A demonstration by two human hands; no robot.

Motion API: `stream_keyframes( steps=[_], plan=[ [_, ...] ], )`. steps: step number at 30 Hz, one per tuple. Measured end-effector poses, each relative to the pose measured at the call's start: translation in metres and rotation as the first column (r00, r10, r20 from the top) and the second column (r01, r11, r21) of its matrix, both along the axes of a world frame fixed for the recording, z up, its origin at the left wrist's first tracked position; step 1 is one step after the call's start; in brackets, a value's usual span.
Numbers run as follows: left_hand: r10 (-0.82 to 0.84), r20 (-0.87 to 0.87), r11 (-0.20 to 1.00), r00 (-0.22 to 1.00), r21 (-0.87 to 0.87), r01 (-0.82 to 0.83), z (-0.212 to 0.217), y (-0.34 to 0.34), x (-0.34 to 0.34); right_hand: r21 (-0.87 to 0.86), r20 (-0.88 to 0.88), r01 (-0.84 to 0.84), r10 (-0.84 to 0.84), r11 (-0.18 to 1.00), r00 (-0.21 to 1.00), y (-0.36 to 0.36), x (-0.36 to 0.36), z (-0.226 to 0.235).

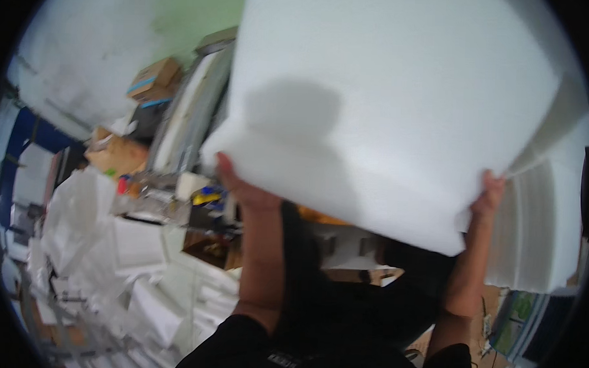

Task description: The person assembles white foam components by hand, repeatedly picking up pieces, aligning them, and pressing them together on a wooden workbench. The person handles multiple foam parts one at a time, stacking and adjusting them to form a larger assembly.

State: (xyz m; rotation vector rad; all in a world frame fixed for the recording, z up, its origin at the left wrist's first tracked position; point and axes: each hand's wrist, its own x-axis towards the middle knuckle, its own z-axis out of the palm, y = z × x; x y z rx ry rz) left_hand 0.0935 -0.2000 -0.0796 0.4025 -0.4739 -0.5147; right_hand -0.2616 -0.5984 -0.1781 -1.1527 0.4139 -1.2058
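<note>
At near edge | left grip, right grip: two | both grasping one white sheet

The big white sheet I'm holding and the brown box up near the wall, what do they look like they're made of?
White sheet: probably plastic foam, matte and soft-looking; it takes a diffuse shadow without glare and sags in a gentle curve. Blur hides its texture, so I can't be certain.
Brown box: looks like cardboard, dull brown with flat sides and a blue strip.
</note>
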Motion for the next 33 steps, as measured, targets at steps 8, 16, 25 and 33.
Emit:
stream_keyframes(
  steps=[8, 16, 25, 33],
  plan=[
    [-0.208, -0.170, 0.978, 0.963, -0.050, 0.203, -0.006, -0.016, 0.001, 0.183, 0.029, -0.105, 0.102, 0.977, 0.994, 0.076, 0.071, 0.081],
    [0.175, -0.352, 0.785, 0.920, 0.614, 0.085, -0.084, -0.001, -0.022, 0.538, -0.116, -0.193, 0.299, 0.821, 0.947, 0.151, 0.120, 0.047],
    [0.280, -0.110, 0.651, 0.954, 0.752, -0.104, -0.092, -0.025, -0.026, 0.833, 0.070, -0.171, 0.206, 0.526, 0.976, 0.199, 0.237, -0.098],
    [0.291, -0.062, 0.597, 0.955, 0.792, -0.131, -0.105, -0.034, -0.027, 0.852, -0.040, -0.067, 0.192, 0.519, 0.980, 0.208, 0.256, -0.099]
  ],
)
